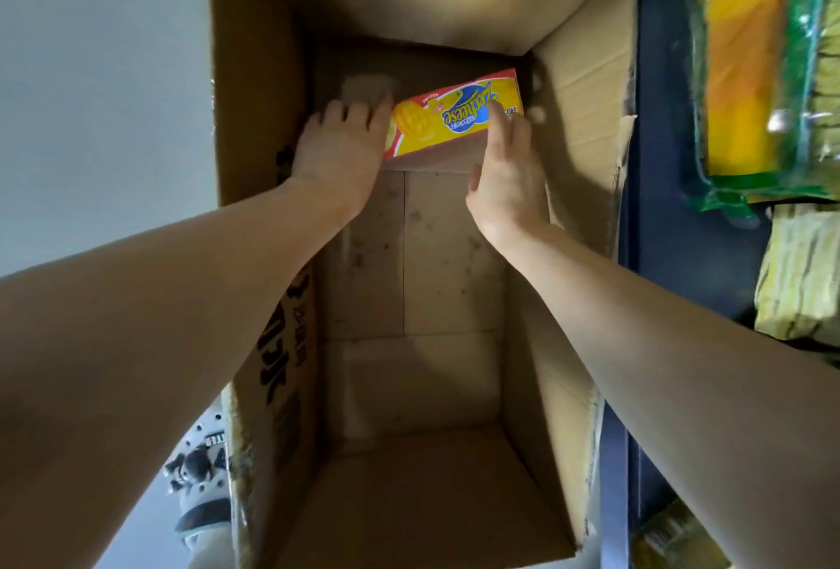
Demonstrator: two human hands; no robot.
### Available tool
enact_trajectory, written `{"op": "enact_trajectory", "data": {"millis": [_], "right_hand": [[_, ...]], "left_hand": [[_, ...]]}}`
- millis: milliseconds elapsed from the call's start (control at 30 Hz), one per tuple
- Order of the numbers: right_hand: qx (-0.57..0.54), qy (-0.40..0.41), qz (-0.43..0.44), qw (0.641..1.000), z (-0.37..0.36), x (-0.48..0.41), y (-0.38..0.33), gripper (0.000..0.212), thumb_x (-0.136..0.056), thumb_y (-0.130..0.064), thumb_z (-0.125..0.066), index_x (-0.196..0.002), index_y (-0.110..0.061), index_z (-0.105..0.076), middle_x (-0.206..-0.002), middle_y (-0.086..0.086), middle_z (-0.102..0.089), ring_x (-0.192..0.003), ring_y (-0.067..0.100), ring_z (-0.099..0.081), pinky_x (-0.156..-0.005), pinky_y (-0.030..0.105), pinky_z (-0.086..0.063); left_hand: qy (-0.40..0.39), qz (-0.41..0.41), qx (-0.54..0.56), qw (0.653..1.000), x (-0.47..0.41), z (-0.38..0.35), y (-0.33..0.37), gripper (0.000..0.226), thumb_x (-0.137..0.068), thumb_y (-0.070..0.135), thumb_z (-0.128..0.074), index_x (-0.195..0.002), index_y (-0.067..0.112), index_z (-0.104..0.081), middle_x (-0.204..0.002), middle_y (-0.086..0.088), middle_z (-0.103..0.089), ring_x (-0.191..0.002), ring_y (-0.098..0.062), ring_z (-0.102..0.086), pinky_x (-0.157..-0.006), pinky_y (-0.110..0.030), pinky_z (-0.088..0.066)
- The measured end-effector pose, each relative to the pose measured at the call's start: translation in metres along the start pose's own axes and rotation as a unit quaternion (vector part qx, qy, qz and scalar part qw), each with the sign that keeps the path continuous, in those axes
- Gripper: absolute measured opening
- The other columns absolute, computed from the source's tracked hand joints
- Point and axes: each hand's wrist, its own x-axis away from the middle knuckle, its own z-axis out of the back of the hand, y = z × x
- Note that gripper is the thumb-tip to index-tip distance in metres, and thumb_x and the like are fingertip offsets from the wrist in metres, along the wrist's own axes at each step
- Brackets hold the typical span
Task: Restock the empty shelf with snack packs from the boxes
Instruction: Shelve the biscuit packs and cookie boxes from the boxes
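yellow cracker pack [454,118]: upper middle of frame, deep in cardboard box [577,122] | long side runs left-right | left hand [338,150] touches left end, fingers straight, together | right hand [509,177] on right end, grip unclear | both equally near

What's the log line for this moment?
cardboard box: one yellow cracker pack at far end | left hand: at left end | right hand: at right end | grip: unclear
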Motion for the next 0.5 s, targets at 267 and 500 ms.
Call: {"op": "enact_trajectory", "data": {"millis": [267, 500], "right_hand": [[-0.186, -0.02, 0.011, 0.982, -0.014, 0.009, -0.017, 0.054, -0.1, -0.023, -0.053, -0.149, -0.005, -0.039, -0.161, 0.013, -0.027, -0.145, 0.028, -0.033, -0.11, 0.035, -0.031], [-0.087, -0.061, 0.012, 0.994, -0.025, 0.052, -0.011, 0.095, -0.079, -0.029, -0.079, -0.155, -0.01, -0.025, -0.148, 0.011, -0.045, -0.129, 0.031, -0.049, -0.103, 0.044, -0.042]], "left_hand": [[-0.158, 0.009, 0.173, 0.972, 0.066, -0.008, 0.036, 0.077, -0.078, 0.036, -0.08, -0.139, 0.016, -0.036, -0.129, -0.011, -0.048, -0.112, -0.037, -0.058, -0.081, -0.043, -0.049], [-0.079, 0.026, 0.161, 0.983, 0.048, -0.006, 0.024, 0.053, -0.087, 0.0, -0.062, -0.135, 0.013, -0.044, -0.132, -0.013, -0.048, -0.118, -0.035, -0.051, -0.091, -0.042, -0.046]]}}
